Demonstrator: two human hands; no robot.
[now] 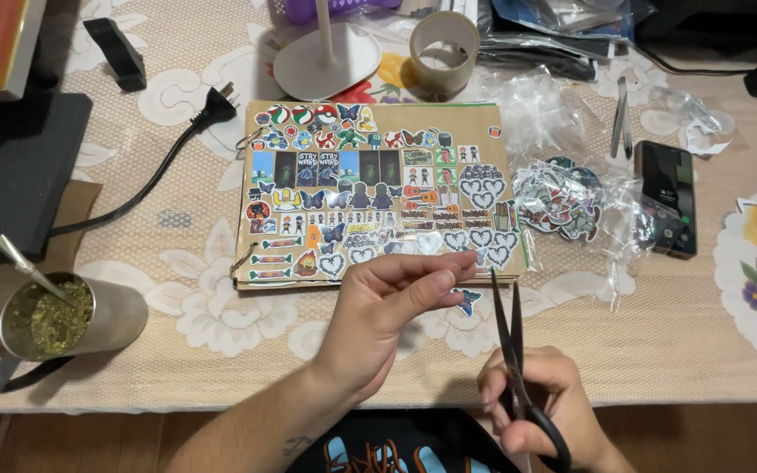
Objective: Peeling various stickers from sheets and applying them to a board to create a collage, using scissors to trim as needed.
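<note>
Across the middle of the frame, a worktop (676,350) covered with a beige lace-patterned cloth carries a brown kraft-paper notebook (378,197) whose cover is crowded with small colourful stickers. To its right lies a heap of loose cut-out stickers (561,200) on crinkled clear plastic, and beside that a dark smartphone (668,197). At the lower left a metal cup filled with green herb (63,317) and a metal straw is seen. In the lower centre the left hand (378,315) is raised above the notebook's lower edge, its fingers (435,276) pressed together in a pinch; a small blue butterfly-shaped sticker (466,300) shows just under the fingertips, though whether it is gripped or merely lies below cannot be told. At the lower right the right hand (536,394) is closed round the black handles of a pair of scissors (512,350), the blades pointing upward and only slightly parted. Trimming would be judged to go best with the sticker held taut near its edge, fingertips kept clear of the blades, and short snips taken along the outline.
</note>
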